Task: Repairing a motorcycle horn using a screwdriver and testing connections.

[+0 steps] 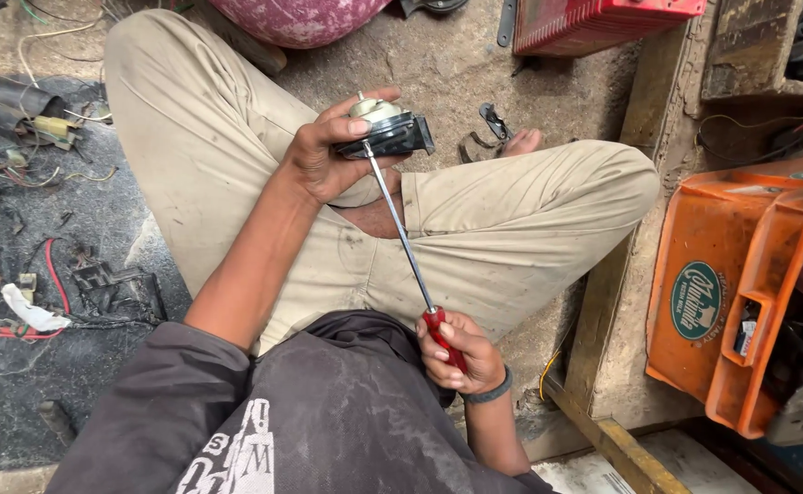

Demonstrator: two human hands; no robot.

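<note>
My left hand (328, 151) grips a small round part with a black housing and a metal cap (385, 128), held up over my crossed legs. My right hand (461, 352), close to my chest, holds the red handle of a long screwdriver (406, 240). Its thin metal shaft runs up and to the left, and its tip meets the underside of the black part. I sit cross-legged in beige trousers, and a dark band sits on my right wrist.
Loose wires and black scraps (35, 174) litter the dark floor at the left. An orange plastic crate (740, 293) stands at the right beside a concrete step. A red ribbed panel (603, 23) and a pink rounded object (301, 18) lie at the top.
</note>
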